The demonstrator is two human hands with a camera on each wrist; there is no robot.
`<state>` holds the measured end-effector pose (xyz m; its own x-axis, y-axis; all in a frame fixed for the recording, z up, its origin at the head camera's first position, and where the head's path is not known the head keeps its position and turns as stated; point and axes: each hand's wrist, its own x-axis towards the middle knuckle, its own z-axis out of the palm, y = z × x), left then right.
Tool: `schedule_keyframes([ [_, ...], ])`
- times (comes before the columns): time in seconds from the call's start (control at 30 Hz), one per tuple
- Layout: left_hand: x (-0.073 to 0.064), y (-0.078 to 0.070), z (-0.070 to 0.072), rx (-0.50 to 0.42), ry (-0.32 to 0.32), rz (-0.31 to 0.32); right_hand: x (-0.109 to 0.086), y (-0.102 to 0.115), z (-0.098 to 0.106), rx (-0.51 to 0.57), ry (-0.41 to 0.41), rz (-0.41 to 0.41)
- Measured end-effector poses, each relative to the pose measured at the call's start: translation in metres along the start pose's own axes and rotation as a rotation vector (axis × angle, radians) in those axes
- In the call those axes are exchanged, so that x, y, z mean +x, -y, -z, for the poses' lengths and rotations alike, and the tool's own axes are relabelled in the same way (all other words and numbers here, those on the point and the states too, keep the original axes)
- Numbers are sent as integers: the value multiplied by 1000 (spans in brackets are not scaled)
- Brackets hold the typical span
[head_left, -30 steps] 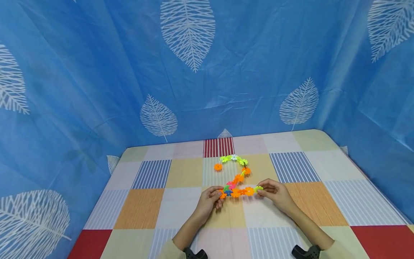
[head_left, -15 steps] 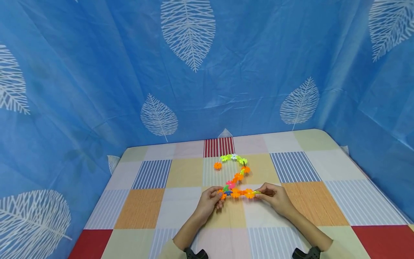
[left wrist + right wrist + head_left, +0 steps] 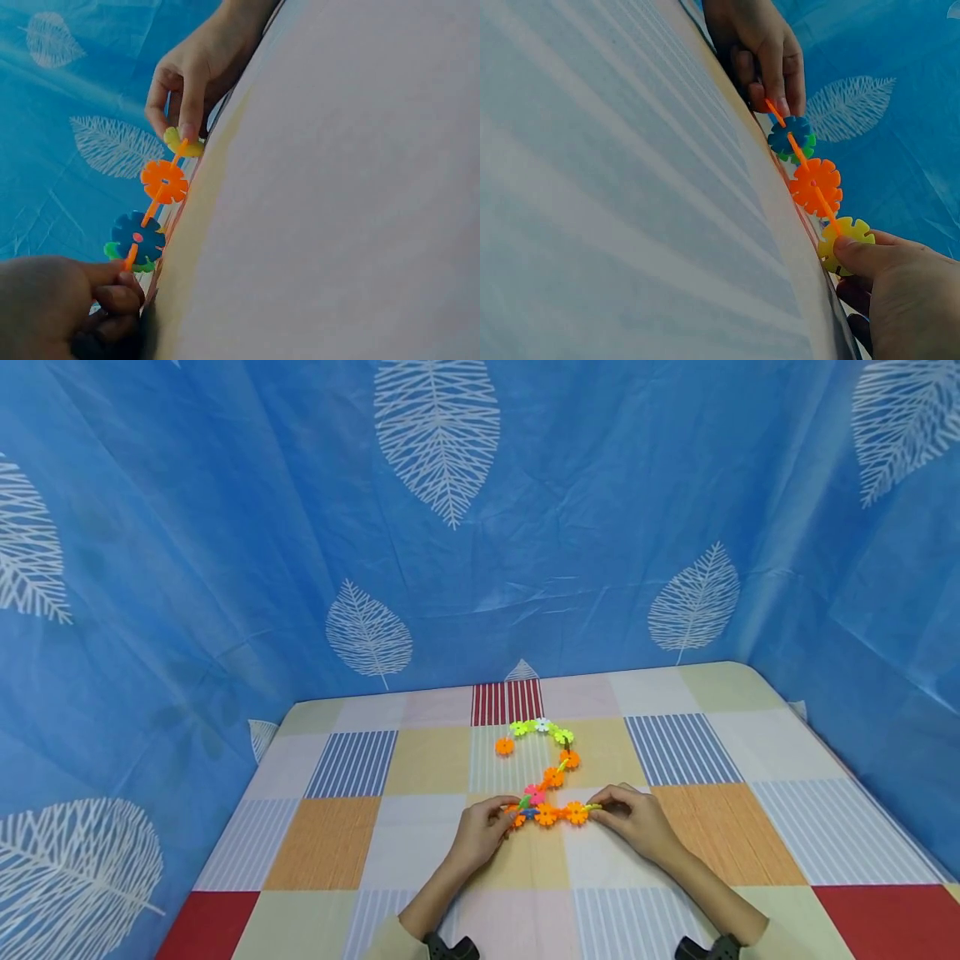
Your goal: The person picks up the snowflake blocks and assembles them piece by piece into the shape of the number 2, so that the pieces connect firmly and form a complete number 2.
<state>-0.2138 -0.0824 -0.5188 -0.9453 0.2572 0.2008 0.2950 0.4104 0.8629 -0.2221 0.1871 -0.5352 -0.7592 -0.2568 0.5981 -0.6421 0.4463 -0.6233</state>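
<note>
A chain of flower-shaped plastic interlocking discs (image 3: 552, 777) lies on the cloth in a curve like a figure 2. In the head view, my left hand (image 3: 476, 837) pinches an orange disc (image 3: 517, 819) at the left end of the bottom row. Beside it sit a blue disc (image 3: 139, 238) and a green one (image 3: 525, 802). At the row's right end, my right hand (image 3: 639, 823) holds a yellow disc (image 3: 845, 244) between thumb and fingers. This disc meets an orange disc seen edge-on; whether it is fully slotted in, I cannot tell.
The chain's upper part curves away through a pink disc (image 3: 535, 793), orange discs and a white disc (image 3: 543, 724), ending at an orange disc (image 3: 505, 747) on the left. A patchwork cloth (image 3: 420, 843) covers the table. Blue leaf-print curtains (image 3: 570, 527) stand behind and beside it.
My right hand has come slightly left and down, and its yellow disc has turned from face-on to nearly edge-on. The left hand keeps its hold on the orange disc.
</note>
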Motion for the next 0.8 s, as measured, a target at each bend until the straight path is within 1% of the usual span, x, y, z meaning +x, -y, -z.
schedule_keyframes([
  [0.07, 0, 0, 1, 71, -5, -31, 1, 0, -1, -17, -3, -8],
  [0.1, 1, 0, 2, 100, -6, -32, 1, 0, -2, -23, -1, -12],
  [0.17, 1, -1, 4, 136, -8, -26, 1, 0, -2, -24, 5, -17],
  [0.27, 1, -2, 6, 172, -7, 5, 0, 1, -3, -23, 21, -24],
  [0.47, 0, -4, 9, 151, 5, 51, -2, 3, -2, -28, 57, -41],
  [0.7, -1, -5, 11, 137, 20, 79, -3, 3, 0, -30, 63, -57],
  [0.8, 0, -5, 14, 147, 14, 82, -2, 3, 5, -11, 123, -69],
])
